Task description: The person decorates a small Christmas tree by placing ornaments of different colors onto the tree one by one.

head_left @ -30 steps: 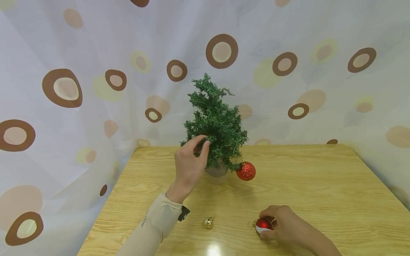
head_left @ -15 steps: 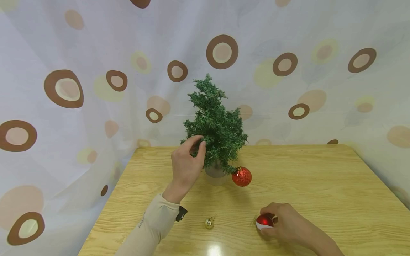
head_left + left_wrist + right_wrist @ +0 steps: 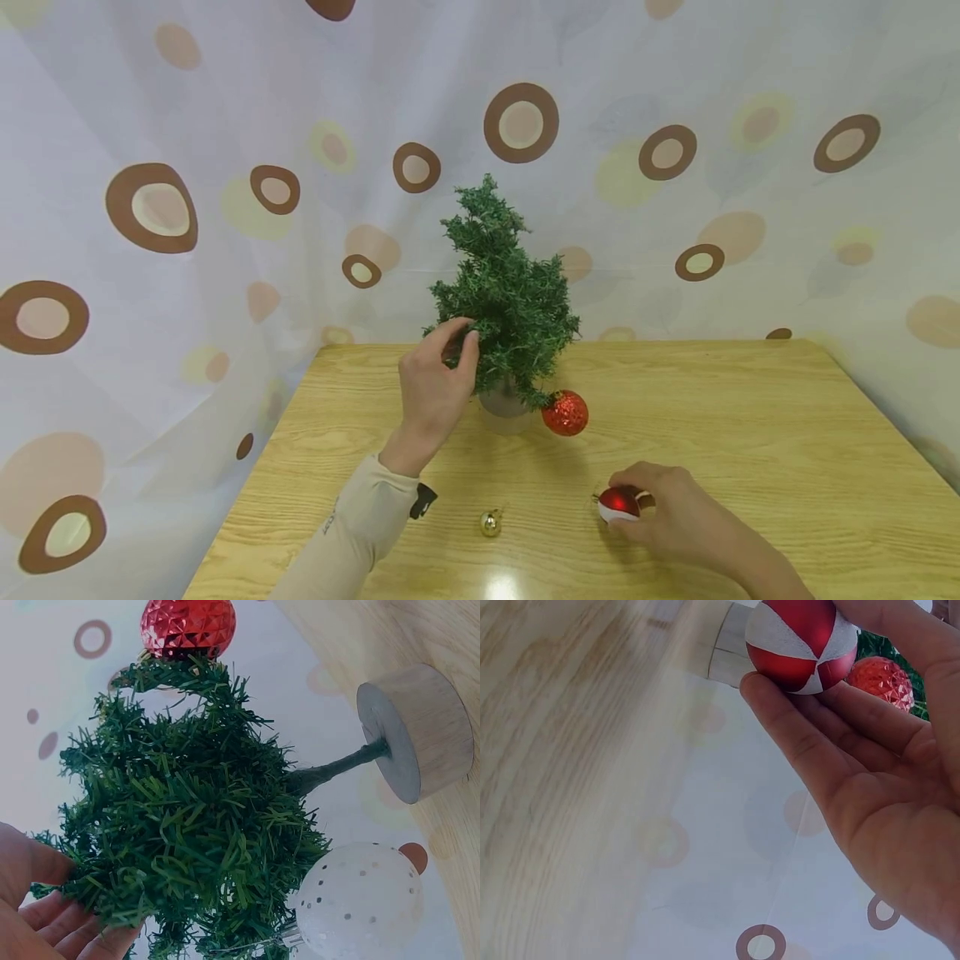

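A small green artificial Christmas tree (image 3: 506,275) stands on the table. My left hand (image 3: 433,383) pinches one of its branches between thumb and fingers, on the tree's near left side. On the right, my right hand (image 3: 678,515) grips a red and white Christmas bauble (image 3: 802,645) between thumb and fingers, with its loop pointing left. A red faceted bauble (image 3: 566,413) hangs from a low branch at the tree's right. In the left wrist view, a white dotted bauble (image 3: 358,904) hangs on the tree too; it is hidden in the head view.
Between the two arms, a small gold bauble (image 3: 491,523) lies on the wooden table (image 3: 750,417). The tree's round wooden base (image 3: 431,731) rests on the tabletop. Behind and to the left hangs a patterned curtain (image 3: 300,83).
My left hand has shifted slightly left, still pinching the branch. The hanging red bauble has moved a little down and left. My right hand has moved slightly up in view with its bauble.
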Motion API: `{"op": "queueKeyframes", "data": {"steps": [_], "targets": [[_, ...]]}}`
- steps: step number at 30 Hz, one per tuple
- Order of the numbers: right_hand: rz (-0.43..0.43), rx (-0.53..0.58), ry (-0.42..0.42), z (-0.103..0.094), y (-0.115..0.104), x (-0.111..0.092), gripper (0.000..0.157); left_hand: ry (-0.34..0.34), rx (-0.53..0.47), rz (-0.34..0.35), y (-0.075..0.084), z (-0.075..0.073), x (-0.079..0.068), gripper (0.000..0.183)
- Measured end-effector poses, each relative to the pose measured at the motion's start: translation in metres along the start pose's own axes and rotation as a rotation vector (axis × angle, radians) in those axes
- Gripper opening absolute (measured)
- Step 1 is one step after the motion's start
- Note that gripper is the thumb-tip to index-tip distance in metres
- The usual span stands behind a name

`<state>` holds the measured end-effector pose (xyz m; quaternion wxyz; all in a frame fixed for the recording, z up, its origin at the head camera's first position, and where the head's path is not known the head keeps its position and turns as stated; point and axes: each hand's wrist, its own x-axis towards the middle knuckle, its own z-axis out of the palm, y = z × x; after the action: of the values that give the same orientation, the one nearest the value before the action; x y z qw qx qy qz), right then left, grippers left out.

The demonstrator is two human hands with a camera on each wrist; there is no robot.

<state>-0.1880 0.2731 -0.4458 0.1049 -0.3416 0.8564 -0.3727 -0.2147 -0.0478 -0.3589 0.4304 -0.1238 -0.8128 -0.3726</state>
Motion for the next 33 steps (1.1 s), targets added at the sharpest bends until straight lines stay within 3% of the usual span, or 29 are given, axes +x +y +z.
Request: {"op": "queueKeyframes", "data": {"steps": [3, 10, 17, 24, 27, 33], "targets": [[-0.042, -0.009, -0.002, -0.01, 0.007, 0.003, 0.035, 0.029, 0.027, -0.009, 0.004, 0.003, -0.002, 0.021], [-0.111, -0.047, 0.086, -0.016, 0.003, 0.005, 0.037, 0.039, 0.026, -0.019, 0.0, 0.0, -0.001, 0.021], [-0.232, -0.086, 0.243, -0.014, -0.001, 0.007, 0.03, 0.056, 0.039, -0.014, -0.007, -0.005, 0.0, 0.022], [-0.348, -0.191, 0.396, -0.011, -0.002, 0.012, 0.04, 0.092, 0.025, -0.025, -0.015, -0.012, 0.002, 0.023], [-0.34, -0.208, 0.41, -0.011, -0.003, 0.013, 0.04, 0.093, 0.028, -0.031, -0.019, -0.016, 0.004, 0.023], [-0.421, -0.184, 0.357, -0.037, 0.023, 0.024, 0.041, 0.154, 0.133, -0.099, -0.011, -0.01, 0.002, 0.022]]}}
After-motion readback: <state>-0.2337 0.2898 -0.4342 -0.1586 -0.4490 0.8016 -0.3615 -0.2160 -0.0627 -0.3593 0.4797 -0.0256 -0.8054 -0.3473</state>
